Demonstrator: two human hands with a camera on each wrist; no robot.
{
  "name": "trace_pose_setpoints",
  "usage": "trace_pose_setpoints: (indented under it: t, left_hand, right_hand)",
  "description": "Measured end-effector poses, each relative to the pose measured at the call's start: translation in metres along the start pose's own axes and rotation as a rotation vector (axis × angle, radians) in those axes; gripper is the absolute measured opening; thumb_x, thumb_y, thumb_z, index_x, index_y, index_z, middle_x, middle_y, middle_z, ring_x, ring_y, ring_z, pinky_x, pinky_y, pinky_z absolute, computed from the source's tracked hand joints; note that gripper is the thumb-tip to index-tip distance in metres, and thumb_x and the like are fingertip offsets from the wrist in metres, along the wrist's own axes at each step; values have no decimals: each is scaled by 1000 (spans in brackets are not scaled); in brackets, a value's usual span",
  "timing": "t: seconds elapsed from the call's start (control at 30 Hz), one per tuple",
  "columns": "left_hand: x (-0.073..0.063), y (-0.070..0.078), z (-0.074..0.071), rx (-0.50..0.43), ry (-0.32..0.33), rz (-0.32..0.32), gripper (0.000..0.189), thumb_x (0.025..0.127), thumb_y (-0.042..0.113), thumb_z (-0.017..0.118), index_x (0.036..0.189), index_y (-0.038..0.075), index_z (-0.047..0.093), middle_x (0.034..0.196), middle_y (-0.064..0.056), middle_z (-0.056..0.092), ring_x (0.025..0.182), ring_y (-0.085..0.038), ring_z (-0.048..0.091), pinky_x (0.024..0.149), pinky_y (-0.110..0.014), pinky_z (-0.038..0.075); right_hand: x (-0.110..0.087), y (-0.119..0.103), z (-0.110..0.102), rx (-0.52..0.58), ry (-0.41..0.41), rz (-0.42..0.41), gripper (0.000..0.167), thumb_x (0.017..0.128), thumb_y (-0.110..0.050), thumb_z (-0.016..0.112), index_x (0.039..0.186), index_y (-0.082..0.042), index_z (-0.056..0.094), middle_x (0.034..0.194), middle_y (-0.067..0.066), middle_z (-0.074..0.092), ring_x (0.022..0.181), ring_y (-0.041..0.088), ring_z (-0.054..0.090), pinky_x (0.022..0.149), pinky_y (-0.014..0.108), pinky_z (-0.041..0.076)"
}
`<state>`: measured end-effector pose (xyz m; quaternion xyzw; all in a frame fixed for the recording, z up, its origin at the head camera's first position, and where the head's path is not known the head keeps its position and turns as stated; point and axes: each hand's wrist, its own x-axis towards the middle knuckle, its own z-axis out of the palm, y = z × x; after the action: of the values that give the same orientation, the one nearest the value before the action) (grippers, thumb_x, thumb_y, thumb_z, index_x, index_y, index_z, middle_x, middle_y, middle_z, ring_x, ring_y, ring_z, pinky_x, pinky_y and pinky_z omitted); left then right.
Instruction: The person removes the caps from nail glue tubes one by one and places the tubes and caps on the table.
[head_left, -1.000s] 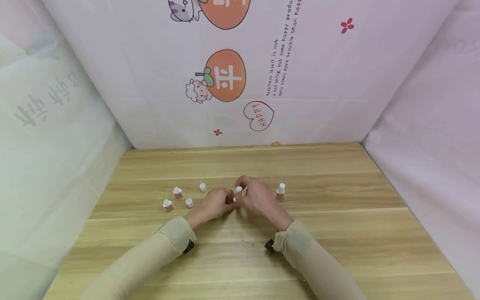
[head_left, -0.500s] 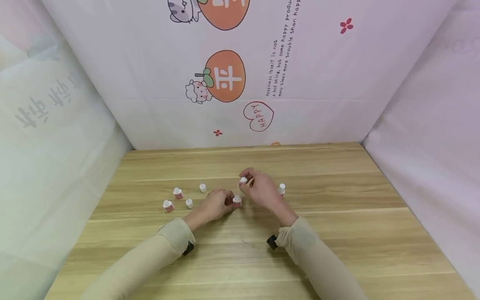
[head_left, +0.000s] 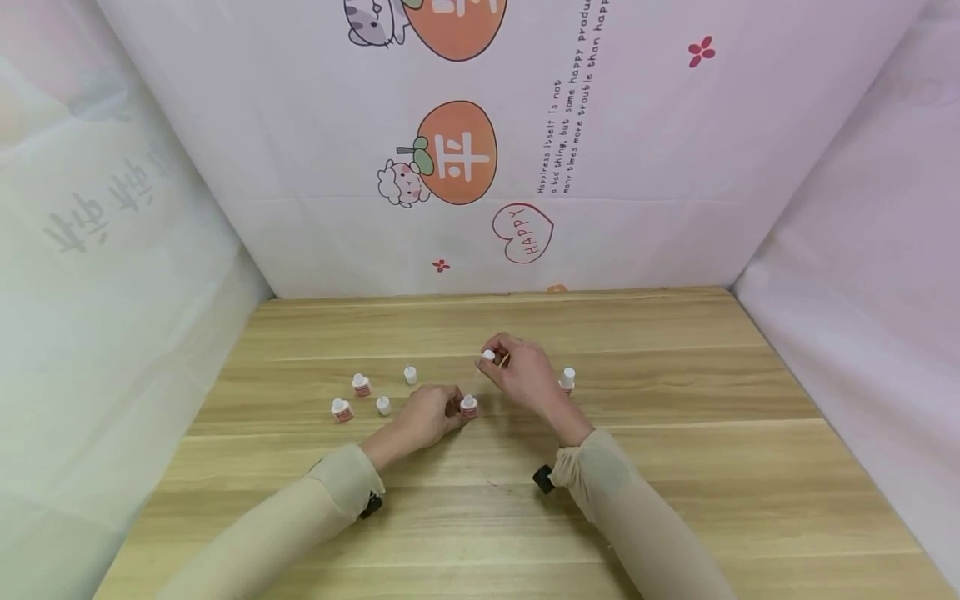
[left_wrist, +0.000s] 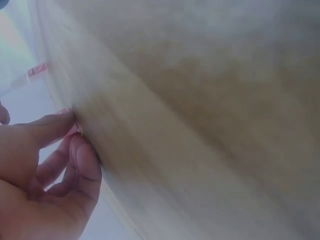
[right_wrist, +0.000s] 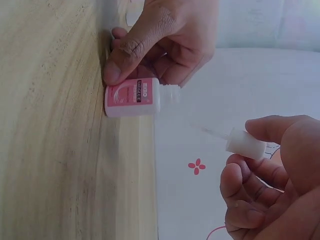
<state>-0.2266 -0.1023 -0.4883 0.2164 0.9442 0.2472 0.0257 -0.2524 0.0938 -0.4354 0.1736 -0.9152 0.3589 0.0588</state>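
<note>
My left hand [head_left: 427, 417] pinches the base of a small glue bottle [right_wrist: 132, 99] with a pink label, which stands upright on the table. Its neck [right_wrist: 170, 93] is uncovered. Above it and to the right, my right hand [head_left: 522, 372] holds a white brush cap [right_wrist: 246, 144] between thumb and fingers. The cap's thin brush [right_wrist: 212, 131] points toward the bottle's mouth, a short distance off. In the left wrist view, the left fingers [left_wrist: 85, 162] hide most of the bottle.
Left of my hands stand two uncapped bottles [head_left: 362, 386] and two loose white caps [head_left: 410, 376], one with its brush pointing up. A capped bottle [head_left: 567, 381] stands beyond the right wrist, partly covered by it. A white printed cloth [head_left: 630, 242] closes off the table's back.
My right hand has lifted the brush cap up and away from the bottle, baring the neck. My left hand stays at the bottle, which has barely moved.
</note>
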Motion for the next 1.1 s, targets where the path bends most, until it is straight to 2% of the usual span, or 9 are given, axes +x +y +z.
trace_pose_setpoints:
  t: [0.17,0.4,0.63,0.9,1.1]
  left_hand:
    - [-6,-1,-2,-23,5,-36,13,89,24,76,90,13,70,75,3,68,68,-7,58,63,-24,47]
    - [-17,-7,-5,-53,11,-55,14,89,23,76,84,12,67,64,6,54,59,-7,47,54,-21,38]
    - [-30,-14,-11,-48,24,-83,11,88,18,76,86,12,67,63,7,55,58,-6,47,54,-21,38]
    - [-43,-22,-16,-39,61,-81,15,86,15,77,79,14,64,63,6,53,58,-6,45,54,-21,37]
    - [-52,-26,-19,-55,86,-79,13,85,13,77,81,11,65,65,5,57,58,-5,47,53,-21,39]
  right_hand:
    - [2,0,1,-2,-12,24,15,93,-32,70,97,-18,65,86,-3,66,76,13,59,70,29,47]
    - [5,-1,2,-4,-59,52,15,89,-34,70,96,-22,64,86,-5,65,77,11,57,68,27,46]
    - [10,0,8,-21,-82,23,12,95,-31,63,101,-21,68,85,-3,67,77,12,59,68,28,47]
    - [15,2,21,-36,-103,-26,19,99,-25,60,107,-14,73,89,0,69,79,14,58,71,30,46]
    - [18,1,27,-68,-100,-38,18,97,-26,59,103,-16,73,92,0,71,79,15,59,74,33,47]
